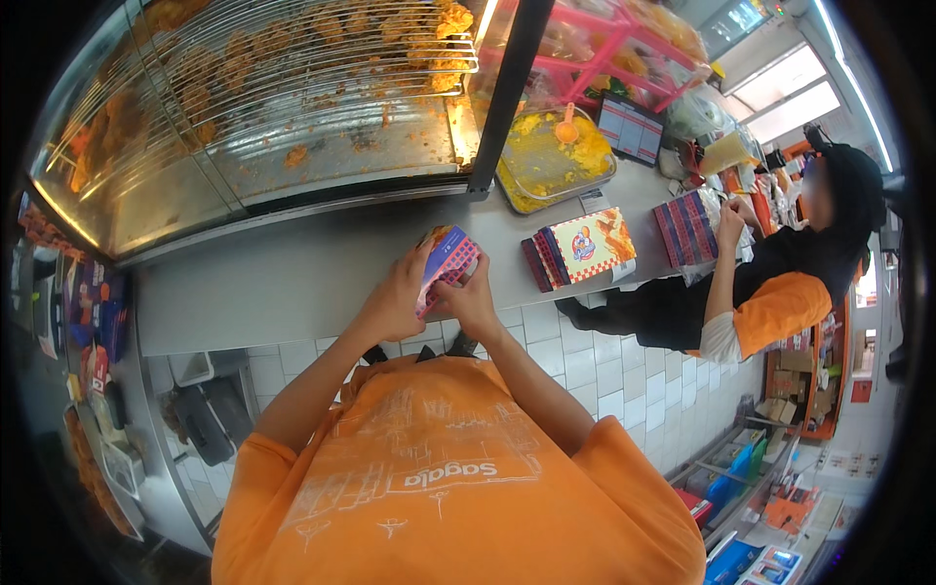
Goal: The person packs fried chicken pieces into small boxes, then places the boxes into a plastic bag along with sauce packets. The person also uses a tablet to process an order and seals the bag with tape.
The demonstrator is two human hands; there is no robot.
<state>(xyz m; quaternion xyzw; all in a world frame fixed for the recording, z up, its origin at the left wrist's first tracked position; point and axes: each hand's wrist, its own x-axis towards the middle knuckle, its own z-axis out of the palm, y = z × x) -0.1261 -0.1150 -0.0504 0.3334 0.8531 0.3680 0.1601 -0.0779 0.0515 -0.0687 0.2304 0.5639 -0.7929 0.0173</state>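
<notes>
Both my hands grip a small printed cardboard food box (452,265) just above the counter's front edge. Blue panels and a pink-and-navy check cover the sides I see. My left hand (398,292) wraps around its left side. On the right, my right hand (469,294) has its fingers bent at the box's lower edge and side. Whether anything is inside cannot be seen. To the right of my hands, a stack of similar flat cartons (594,245) lies on the steel counter (307,278), its top one cream with a fried chicken picture.
A glass warming cabinet (292,197) with fried chicken on racks (314,44) stands ahead. Beside it sit a tray of yellow food (556,164) with an orange scoop (567,130) and a tablet (632,128). At right, a co-worker (768,278) handles plastic near bagged cartons (687,227).
</notes>
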